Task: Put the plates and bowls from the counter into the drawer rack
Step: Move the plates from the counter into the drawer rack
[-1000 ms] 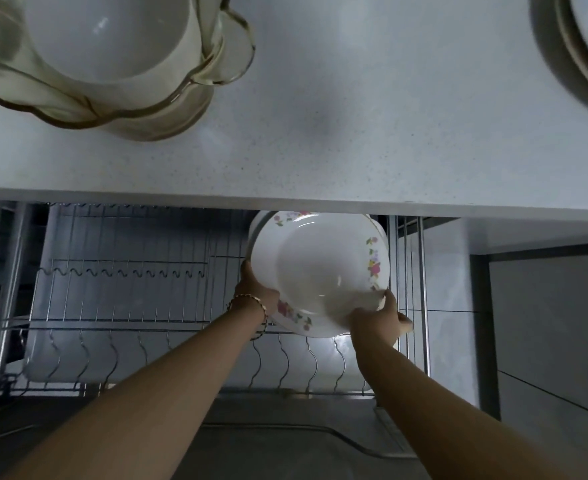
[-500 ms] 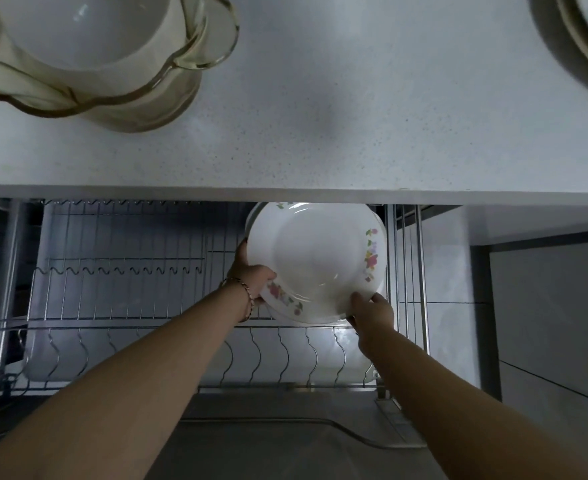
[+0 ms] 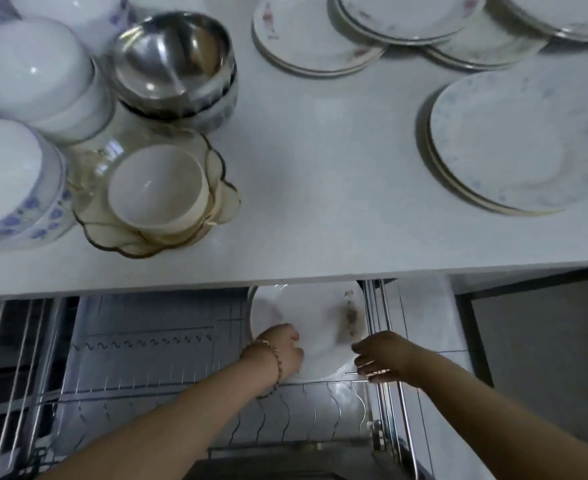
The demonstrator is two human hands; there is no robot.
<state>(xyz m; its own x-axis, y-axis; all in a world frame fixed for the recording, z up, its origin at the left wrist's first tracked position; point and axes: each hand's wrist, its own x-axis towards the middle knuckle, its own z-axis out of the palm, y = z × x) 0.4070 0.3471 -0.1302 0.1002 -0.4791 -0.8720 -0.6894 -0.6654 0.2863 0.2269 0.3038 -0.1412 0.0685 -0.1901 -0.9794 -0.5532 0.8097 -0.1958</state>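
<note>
The step in hand is seating 1 floral plate (image 3: 315, 325) in the drawer rack (image 3: 147, 346), and it looks nearly done. The plate stands on edge at the rack's 3 o'clock end, its upper rim hidden under the table (image 3: 320, 168) edge. The left hand (image 3: 282, 351), wearing a bracelet (image 3: 268, 351), grasps the plate's rim at about 7 o'clock, fingers curled against it. The right hand (image 3: 380, 356) sits at the plate's 4 o'clock with loose, released fingers, just beside the rim; blur hides whether they touch it.

The next move probably calls for the left hand to let go only once the plate rests in its slot, then for both hands to rise to the table. There, a large plate stack (image 3: 514, 143) waits at 3 o'clock and smaller stacks lie towards 1 o'clock. The steel bowl (image 3: 171, 53), the white bowl (image 3: 157, 188) and other bowls crowd 9 to 11 o'clock.

Compared with 0.5 s ago, the right hand no longer grips the lower rim. The plate sits further back under the table edge. The view has tilted up, so far more of the table now shows.
</note>
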